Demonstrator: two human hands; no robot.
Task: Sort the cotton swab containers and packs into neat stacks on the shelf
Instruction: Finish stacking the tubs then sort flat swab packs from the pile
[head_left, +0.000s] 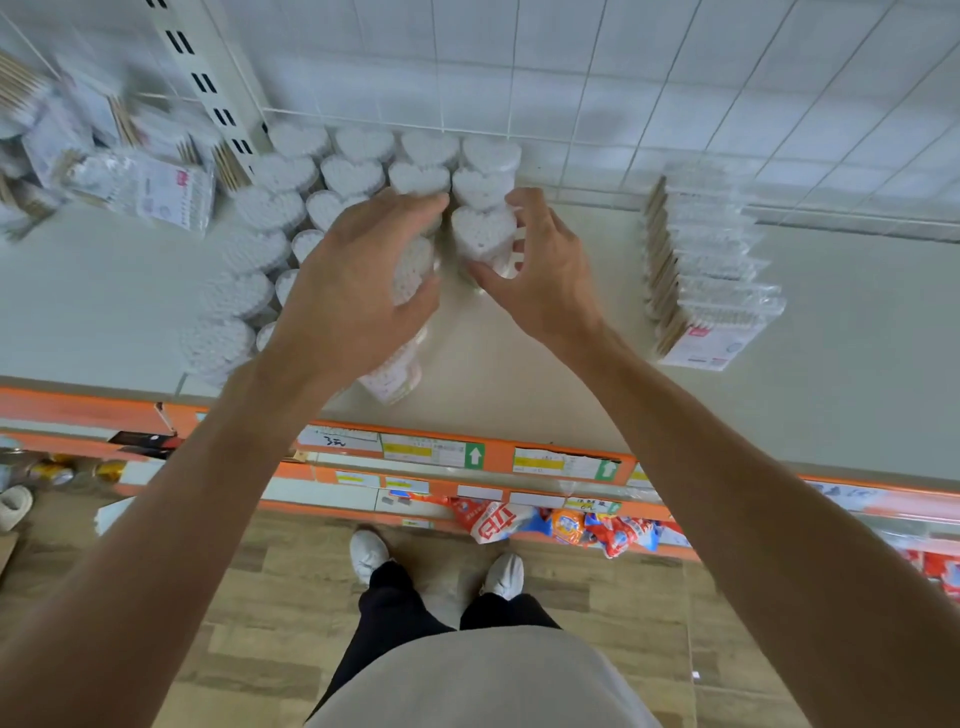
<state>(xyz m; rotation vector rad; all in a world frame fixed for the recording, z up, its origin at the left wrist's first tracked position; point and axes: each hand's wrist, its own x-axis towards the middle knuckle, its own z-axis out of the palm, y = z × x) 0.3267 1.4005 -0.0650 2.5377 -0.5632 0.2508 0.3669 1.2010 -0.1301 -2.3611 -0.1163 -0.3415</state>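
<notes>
Several heart-shaped clear containers of white cotton swabs (291, 176) stand in rows on the pale shelf (519, 374). My left hand (353, 291) lies over one row and grips a container (413, 267) with curled fingers. My right hand (540, 270) curls thumb and fingers round the front container (483, 231) of the rightmost row. Another container (395, 374) stands near the shelf's front edge, partly under my left wrist. A neat row of flat swab packs (706, 270) stands to the right.
A loose heap of swab packs (130, 171) lies at the left behind a slotted upright (208, 78). A wire grid (571, 78) backs the shelf. An orange price rail (467, 452) runs along the front edge. Lower shelves hold snack bags (561, 525).
</notes>
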